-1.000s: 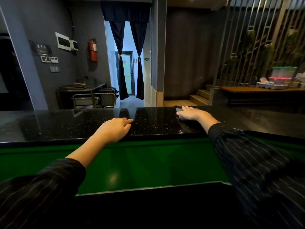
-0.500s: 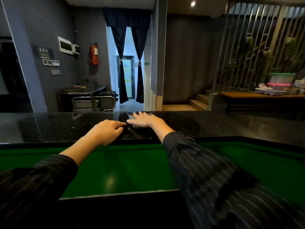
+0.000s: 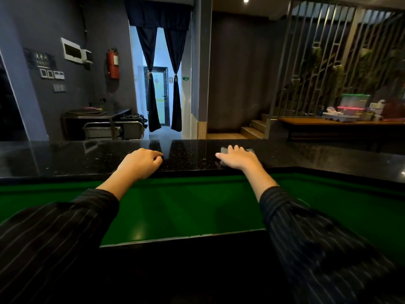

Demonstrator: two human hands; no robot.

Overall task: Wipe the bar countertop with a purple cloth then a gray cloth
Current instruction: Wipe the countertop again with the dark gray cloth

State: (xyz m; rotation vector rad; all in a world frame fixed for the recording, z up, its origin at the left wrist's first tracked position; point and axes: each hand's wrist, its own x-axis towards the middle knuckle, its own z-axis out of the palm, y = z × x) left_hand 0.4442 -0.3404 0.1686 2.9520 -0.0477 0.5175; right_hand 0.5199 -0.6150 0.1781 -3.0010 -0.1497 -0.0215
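A glossy black speckled bar countertop (image 3: 65, 159) runs across the view. My right hand (image 3: 238, 160) lies flat on a dark gray cloth (image 3: 224, 149), pressing it onto the counter right of centre; only the cloth's edges show past my fingers. My left hand (image 3: 141, 163) rests on the counter's near edge left of centre, fingers curled under, holding nothing. No purple cloth is visible.
A green lower shelf (image 3: 186, 207) sits below the counter's near edge. Beyond the counter are a metal cart (image 3: 109, 128), a curtained doorway (image 3: 161, 84), steps (image 3: 254, 128) and a wooden table (image 3: 341, 122) with containers at the right.
My right hand slid the cloth left toward my left hand, then back right to its spot right of centre. My left hand stayed on the counter edge.
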